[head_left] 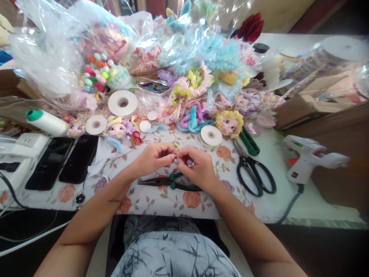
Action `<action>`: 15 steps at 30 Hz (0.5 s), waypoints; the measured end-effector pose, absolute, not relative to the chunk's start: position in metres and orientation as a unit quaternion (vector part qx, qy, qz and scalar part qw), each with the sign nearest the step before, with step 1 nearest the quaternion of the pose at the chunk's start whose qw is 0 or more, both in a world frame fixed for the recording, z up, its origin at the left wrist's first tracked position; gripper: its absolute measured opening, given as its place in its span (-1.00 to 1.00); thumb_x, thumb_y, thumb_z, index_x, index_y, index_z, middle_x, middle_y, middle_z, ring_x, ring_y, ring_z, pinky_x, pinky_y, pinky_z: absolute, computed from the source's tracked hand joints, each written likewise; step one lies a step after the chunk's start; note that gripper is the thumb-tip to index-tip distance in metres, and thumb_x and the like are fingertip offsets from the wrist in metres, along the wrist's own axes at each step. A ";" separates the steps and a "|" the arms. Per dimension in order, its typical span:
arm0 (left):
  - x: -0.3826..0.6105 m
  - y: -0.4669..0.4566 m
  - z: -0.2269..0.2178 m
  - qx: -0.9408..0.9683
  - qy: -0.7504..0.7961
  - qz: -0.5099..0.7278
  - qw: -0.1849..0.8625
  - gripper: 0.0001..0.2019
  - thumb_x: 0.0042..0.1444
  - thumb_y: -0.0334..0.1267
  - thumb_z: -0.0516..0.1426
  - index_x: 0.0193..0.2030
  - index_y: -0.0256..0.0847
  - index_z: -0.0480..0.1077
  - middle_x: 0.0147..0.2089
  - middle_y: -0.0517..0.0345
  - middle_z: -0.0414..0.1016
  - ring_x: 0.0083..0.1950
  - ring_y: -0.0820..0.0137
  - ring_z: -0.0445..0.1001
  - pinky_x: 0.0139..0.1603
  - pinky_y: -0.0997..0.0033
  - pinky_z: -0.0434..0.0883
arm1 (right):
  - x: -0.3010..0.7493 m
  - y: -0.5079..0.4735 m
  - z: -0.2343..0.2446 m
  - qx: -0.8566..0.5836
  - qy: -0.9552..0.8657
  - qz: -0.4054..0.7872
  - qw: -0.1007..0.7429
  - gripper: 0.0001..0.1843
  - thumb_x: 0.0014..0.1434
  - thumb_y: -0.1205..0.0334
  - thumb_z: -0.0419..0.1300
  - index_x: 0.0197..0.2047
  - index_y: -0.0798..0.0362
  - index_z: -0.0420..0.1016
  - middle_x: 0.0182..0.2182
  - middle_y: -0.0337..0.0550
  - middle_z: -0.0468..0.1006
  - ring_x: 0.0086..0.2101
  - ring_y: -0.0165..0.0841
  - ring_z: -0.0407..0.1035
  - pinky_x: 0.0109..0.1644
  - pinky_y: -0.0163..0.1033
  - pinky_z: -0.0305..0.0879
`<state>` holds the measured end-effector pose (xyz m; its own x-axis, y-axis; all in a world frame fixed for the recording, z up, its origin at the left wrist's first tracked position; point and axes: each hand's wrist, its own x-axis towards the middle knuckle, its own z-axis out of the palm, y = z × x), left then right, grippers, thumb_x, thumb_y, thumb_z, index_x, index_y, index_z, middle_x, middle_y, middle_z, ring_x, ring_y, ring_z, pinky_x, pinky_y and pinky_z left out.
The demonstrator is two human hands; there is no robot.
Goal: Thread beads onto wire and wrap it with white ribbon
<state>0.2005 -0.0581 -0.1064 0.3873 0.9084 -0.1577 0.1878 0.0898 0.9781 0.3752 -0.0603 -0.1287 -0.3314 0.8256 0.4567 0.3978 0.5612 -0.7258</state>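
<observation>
My left hand (159, 156) and my right hand (196, 163) meet at the fingertips above the flowered cloth (170, 204). Both are pinched closed. What the left fingers grip is too small to make out. A small clear, purplish piece (190, 163) shows in the curled fingers of my right hand; its kind cannot be told. Under the hands lie long-nose pliers (157, 181) with dark green handles, partly covered by my right hand. Just beyond the left hand are a red looped piece (136, 137) and a bit of yellow (175, 147) behind the fingertips.
Black-handled scissors (253, 171), a green cutter (249, 141) and a white glue gun (305, 156) lie at right, beside a cardboard box (331, 154). Ribbon spools (123, 103), doll-face pieces (230, 122) and bagged trims fill the back. Two phones (79, 158) lie left, near a thread cone (47, 122).
</observation>
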 end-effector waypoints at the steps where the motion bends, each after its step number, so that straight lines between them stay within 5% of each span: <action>1: 0.201 -0.058 -0.107 0.595 0.456 0.313 0.583 -0.88 0.03 -0.27 0.11 -0.35 -0.29 0.40 -0.49 0.27 0.37 -0.49 0.57 0.31 -0.46 0.60 0.29 | 0.375 -0.060 -0.129 -0.388 -0.781 0.246 0.424 -0.91 0.02 0.41 0.12 -0.43 0.04 0.39 -0.55 -0.31 0.42 -0.57 -0.51 0.22 -0.48 -0.38 0.19; 15: 0.202 -0.057 -0.110 0.555 0.457 0.324 0.615 -0.89 -0.02 -0.27 0.14 -0.40 -0.28 0.38 -0.52 0.29 0.35 -0.51 0.56 0.30 -0.46 0.56 0.29 | 0.380 -0.062 -0.134 -0.334 -0.835 0.200 0.390 -0.82 0.14 0.39 0.07 -0.24 -0.04 0.42 -0.34 -0.17 0.52 -0.37 -0.39 0.39 -0.30 -0.27 0.39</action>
<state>0.2020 -0.0575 -0.1096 0.3712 0.9063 -0.2021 0.1089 0.1737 0.9788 0.3801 -0.0619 -0.1342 -0.4732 0.7136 0.5165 0.4018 0.6966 -0.5944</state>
